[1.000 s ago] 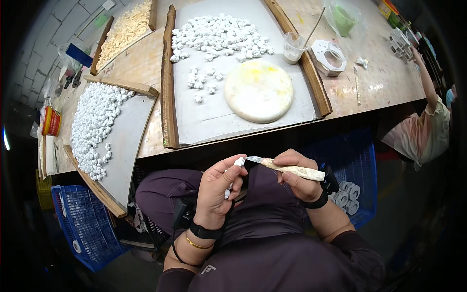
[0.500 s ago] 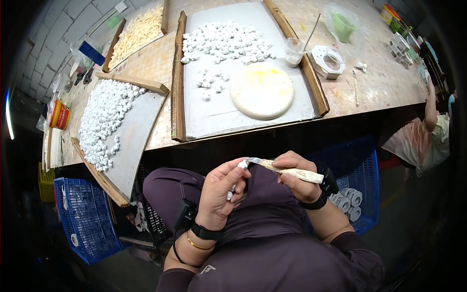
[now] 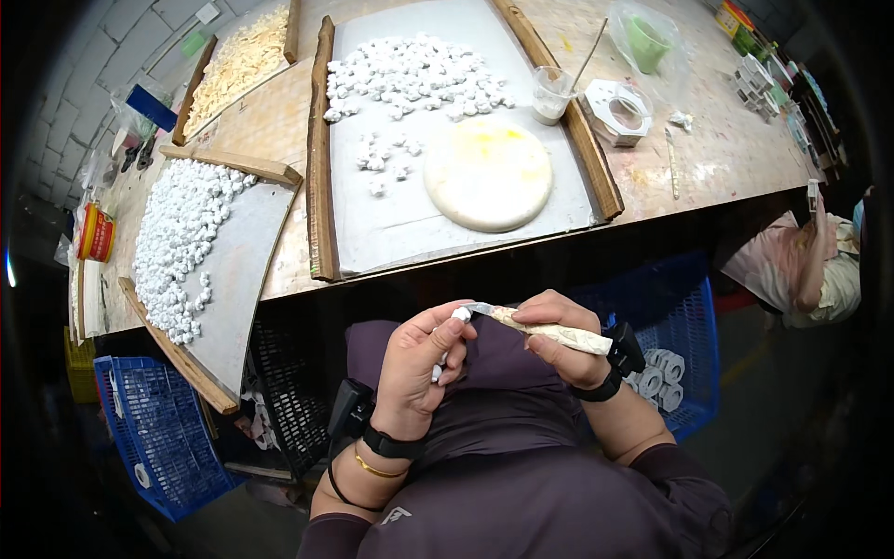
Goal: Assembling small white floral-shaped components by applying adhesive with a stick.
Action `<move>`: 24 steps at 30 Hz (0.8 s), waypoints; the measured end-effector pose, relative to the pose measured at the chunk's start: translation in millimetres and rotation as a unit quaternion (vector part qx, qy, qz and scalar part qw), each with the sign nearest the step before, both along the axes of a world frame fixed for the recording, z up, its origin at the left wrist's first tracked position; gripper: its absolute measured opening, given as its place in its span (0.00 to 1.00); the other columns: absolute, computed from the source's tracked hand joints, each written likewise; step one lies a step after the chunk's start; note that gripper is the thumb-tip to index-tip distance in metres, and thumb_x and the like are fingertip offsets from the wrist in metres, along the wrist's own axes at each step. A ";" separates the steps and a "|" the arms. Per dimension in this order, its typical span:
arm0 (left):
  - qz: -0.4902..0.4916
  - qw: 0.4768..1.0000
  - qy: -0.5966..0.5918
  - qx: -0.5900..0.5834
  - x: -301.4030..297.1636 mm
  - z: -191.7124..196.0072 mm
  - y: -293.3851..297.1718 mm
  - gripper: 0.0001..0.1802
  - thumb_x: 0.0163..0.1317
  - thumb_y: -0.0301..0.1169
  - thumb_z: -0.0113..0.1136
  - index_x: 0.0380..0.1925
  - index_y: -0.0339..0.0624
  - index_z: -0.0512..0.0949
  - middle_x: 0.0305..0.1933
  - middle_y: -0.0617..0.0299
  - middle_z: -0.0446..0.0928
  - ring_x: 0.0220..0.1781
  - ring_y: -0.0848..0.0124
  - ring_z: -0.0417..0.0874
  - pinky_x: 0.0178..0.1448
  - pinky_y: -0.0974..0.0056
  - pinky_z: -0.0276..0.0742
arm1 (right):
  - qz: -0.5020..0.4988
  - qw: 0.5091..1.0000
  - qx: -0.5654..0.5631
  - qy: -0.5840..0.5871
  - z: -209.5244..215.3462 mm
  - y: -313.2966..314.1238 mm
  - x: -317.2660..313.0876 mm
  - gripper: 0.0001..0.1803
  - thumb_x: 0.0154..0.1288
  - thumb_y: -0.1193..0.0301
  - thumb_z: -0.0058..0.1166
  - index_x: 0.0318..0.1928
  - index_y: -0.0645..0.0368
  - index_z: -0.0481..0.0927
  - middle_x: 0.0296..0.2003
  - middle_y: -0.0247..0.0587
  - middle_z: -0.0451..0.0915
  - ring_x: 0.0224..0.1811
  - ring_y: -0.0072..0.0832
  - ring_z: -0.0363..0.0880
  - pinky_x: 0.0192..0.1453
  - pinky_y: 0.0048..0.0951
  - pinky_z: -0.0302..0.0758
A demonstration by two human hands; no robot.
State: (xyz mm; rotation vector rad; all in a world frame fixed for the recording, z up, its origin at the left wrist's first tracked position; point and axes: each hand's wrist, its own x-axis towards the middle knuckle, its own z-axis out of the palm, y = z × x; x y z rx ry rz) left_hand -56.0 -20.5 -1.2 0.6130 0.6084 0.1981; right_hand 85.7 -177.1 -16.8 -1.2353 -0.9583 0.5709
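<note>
My left hand (image 3: 416, 363) pinches a small white lump (image 3: 461, 315) between thumb and forefinger. A second white lump (image 3: 437, 374) is tucked against its curled lower fingers. In my right hand (image 3: 570, 359) is a knife (image 3: 579, 338) with a pale, wrapped-looking, stained handle, gripped between thumb and fingers. Its short metal blade points left, and the tip meets the pinched lump or lies right beside it; I cannot tell which. Both hands are above my lap, in front of the table edge.
On the table, a wood-railed board (image 3: 372, 244) bears white lumps and a round cream disc (image 3: 489, 177). Another board (image 3: 237, 289) at left holds many more lumps. A cup (image 3: 551, 98) and a white octagonal frame (image 3: 616, 112) stand right. Blue crates (image 3: 168, 438) flank me; a person (image 3: 792, 265) is far right.
The table and boards have shifted slightly left in the picture. My left knee has moved inward. Both hands keep nearly the same pose. The person at right has shifted their arm.
</note>
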 end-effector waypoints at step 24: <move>-0.020 1.000 -0.010 -0.008 15.4 -5.2 11.5 0.16 0.63 0.27 0.58 0.49 0.31 0.75 0.32 0.58 0.78 0.19 0.82 0.68 0.16 0.81 0.58 | -0.054 0.998 -0.019 0.000 -1.3 -9.8 7.6 0.17 0.53 0.78 0.56 0.45 0.67 0.79 0.40 0.50 0.79 0.40 0.33 0.78 0.46 0.28 0.73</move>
